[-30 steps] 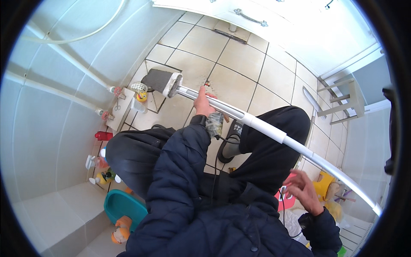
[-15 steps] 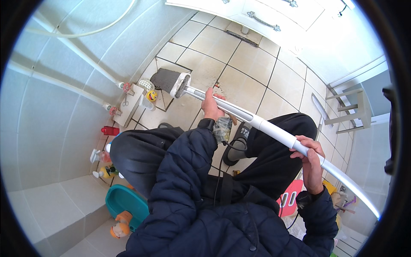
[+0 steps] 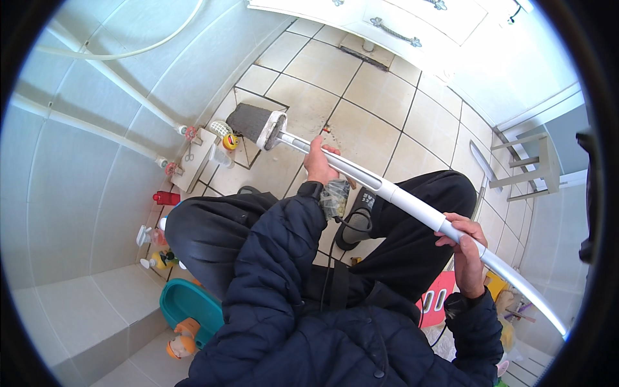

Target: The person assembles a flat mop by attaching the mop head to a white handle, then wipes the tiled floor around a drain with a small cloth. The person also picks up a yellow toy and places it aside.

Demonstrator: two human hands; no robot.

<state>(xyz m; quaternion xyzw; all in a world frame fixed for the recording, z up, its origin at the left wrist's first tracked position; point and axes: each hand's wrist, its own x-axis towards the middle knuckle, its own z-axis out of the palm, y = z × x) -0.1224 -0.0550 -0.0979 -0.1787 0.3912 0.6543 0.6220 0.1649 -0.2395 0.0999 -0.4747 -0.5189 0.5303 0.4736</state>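
Mop (image 3: 412,204) spans crosswise, ahead of the teal plastic tub (image 3: 182,300) and out to its right. Smooth rigid tube, white into silver; flat matte grey pad (image 3: 250,122) in a white frame, directly ahead of tub. Left hand (image 3: 319,166) grips tube near pad, fingers closed around it. Right hand (image 3: 472,257), well right of tub, fingers wrapped on silver section.

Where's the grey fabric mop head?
In the head view, the mop head is upper left of centre, at the end of the long white pole, near a round yellow object.
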